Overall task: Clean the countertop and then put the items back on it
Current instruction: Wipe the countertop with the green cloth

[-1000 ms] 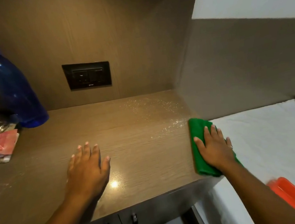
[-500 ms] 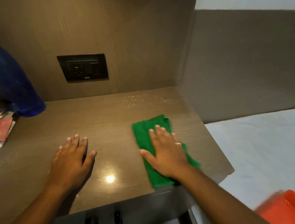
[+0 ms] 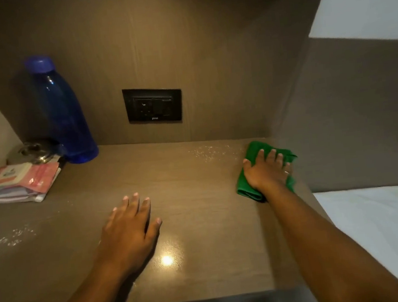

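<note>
On the brown countertop (image 3: 201,225) white specks (image 3: 208,151) lie just left of the green cloth (image 3: 249,185) your right hand (image 3: 267,170) presses flat, fingers spread, nearer than your open, flat left hand (image 3: 130,230).

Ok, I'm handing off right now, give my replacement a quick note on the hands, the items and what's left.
Right hand: flat on the green cloth, at the countertop's far right corner.
Left hand: open, palm down mid-counter, holding nothing.
Blue bottle, steel lid and pink packets sit in the far left corner.
Left to do: white specks beside the cloth and another patch at the left edge, then tidy the items.
</note>
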